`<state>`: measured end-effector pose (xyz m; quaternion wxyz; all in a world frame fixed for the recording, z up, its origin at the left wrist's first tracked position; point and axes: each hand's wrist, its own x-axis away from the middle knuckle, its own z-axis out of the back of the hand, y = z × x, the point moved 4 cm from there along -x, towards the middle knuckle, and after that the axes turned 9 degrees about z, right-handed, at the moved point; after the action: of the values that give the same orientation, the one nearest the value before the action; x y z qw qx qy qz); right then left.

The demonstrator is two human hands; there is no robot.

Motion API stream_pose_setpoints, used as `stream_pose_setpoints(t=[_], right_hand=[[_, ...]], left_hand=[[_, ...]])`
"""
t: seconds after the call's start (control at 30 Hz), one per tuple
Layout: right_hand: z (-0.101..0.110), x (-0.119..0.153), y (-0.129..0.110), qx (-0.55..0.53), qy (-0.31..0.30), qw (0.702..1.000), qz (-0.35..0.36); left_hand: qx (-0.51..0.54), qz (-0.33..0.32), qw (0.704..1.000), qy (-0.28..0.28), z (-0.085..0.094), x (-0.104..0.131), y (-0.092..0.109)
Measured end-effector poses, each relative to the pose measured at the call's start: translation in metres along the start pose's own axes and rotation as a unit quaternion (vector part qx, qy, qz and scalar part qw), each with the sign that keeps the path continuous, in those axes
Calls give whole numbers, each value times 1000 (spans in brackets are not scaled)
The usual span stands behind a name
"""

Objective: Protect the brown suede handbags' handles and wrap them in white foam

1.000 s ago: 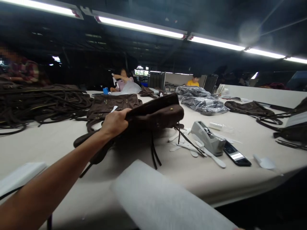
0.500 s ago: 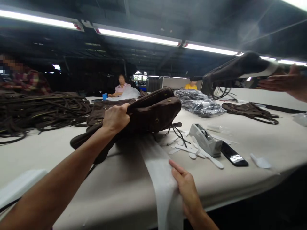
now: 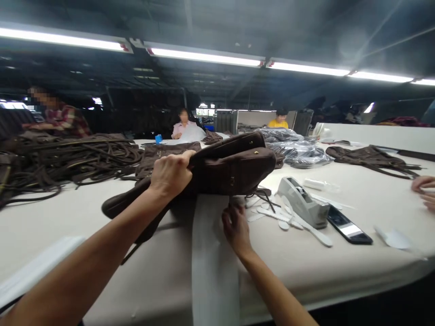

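Firmly, one left hand [image 3: 171, 176] is clamped on one dark brown bag [image 3: 234, 170], its grip closed on the edge of the soft, leather-like body. The bag is held tilted above the bench [image 3: 278, 258], with small brass-coloured fittings on its rounded end and thin dark cords dangling beneath.

One right hand [image 3: 237, 226] reaches in under that end with bent fingers, beside a long, smooth white sheet [image 3: 212, 267]. Whether its grip is apart or together on anything, I cannot tell. The sheet runs from below the bag towards the wearer.

Just right of the bag lie several flat white strips [image 3: 306, 228], overlapping too much to count; they have rounded ends, and some have notched edges. Next to them come one grey, wedge-shaped tape dispenser [image 3: 302, 203] and one glossy black phone [image 3: 350, 226] touching or nearly touching it.

Behind the held bag is another brown bag [image 3: 146, 159], and to its left a heap of brown straps and material [image 3: 84, 156], its pieces not countable. Further back are crinkled clear-wrapped bundles [image 3: 295, 151]; one more brown bag [image 3: 370, 157] lies flat to their right.

Three people are plainly visible beyond: a plaid sleeve [image 3: 70, 118], a pink top [image 3: 179, 128] and a yellow top [image 3: 277, 123]. Another person's fingers [image 3: 423, 183] show at the right edge.
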<state>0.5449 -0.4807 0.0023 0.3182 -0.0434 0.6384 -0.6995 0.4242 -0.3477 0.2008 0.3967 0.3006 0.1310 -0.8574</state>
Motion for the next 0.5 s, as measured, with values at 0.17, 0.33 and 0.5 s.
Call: stream_pose_setpoints(t=[0.17,0.33,0.5], right_hand=[[-10,12,-49,239,-109,924,278],[-58,26,-12,233,-366,882,186],[-70,1,5,74,-295,946,110]], left_hand=[[9,47,999,6,-4,-22,-15],[23,58,998,18,4,-27,-13],[27,44,998,29,23,-8,-9]])
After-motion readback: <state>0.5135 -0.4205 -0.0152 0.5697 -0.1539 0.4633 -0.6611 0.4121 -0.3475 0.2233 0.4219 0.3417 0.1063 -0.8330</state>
